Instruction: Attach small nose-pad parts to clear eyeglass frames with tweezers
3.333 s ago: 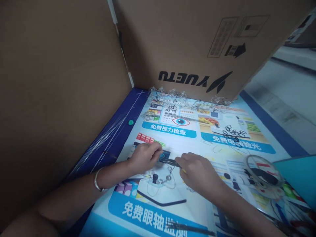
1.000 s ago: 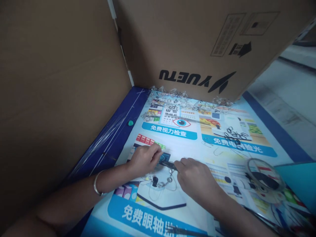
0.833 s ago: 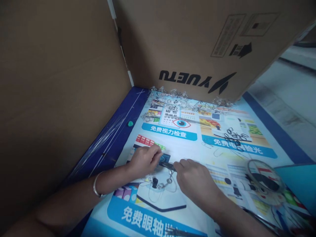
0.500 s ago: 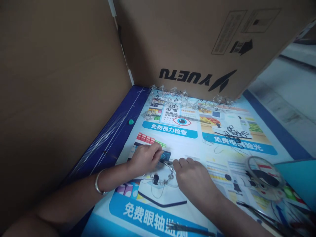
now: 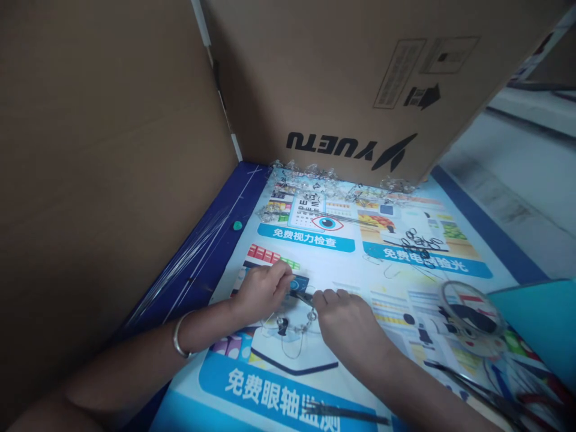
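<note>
Your right hand (image 5: 344,315) grips the pliers (image 5: 303,296), aimed left to meet the beaded wire (image 5: 311,315) your left hand (image 5: 263,290) apparently pinches steady. It curves between your hands, on the pliers' near side.

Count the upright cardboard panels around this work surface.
2. The left panel rises along the left side; the far panel, printed YUETU upside down, stands at the far edge. Any outside the picture can't be counted.
</note>
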Action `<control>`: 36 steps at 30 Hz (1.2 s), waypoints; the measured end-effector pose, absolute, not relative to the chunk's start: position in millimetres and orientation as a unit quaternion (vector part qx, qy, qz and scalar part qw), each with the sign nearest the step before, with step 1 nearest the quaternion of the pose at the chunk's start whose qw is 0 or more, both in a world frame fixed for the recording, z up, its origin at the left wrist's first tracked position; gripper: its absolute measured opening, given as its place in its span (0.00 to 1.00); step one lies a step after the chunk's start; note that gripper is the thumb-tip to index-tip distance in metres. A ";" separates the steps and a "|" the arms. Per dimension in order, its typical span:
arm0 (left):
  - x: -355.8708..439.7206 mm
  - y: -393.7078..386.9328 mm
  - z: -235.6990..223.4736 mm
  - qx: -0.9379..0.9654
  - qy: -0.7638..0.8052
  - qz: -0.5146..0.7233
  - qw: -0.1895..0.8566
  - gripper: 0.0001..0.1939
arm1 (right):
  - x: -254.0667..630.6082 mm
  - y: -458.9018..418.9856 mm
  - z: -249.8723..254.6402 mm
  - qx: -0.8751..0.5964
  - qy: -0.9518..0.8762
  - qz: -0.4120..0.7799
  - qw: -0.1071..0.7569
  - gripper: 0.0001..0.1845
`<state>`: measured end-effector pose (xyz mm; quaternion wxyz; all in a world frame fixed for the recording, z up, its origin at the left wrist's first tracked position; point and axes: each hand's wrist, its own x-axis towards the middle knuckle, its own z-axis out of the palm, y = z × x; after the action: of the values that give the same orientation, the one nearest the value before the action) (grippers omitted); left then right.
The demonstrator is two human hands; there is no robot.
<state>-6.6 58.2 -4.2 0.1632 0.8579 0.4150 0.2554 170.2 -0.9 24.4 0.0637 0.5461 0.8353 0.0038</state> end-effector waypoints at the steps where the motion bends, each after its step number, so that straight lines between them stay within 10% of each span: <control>1: -6.6 58.1 -3.9 0.857 0.415 0.258 0.165 0.06 | 170.7 -0.7 24.8 0.546 0.835 0.000 0.063 0.11; 36: -11.3 60.1 -15.9 0.854 0.429 0.283 0.082 0.05 | 176.6 -0.3 13.2 0.548 0.836 0.040 -0.011 0.10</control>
<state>-11.3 60.1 -15.9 0.0823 0.8540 0.4287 0.2831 176.6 -0.3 13.2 -0.0110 0.5477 0.8356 0.0400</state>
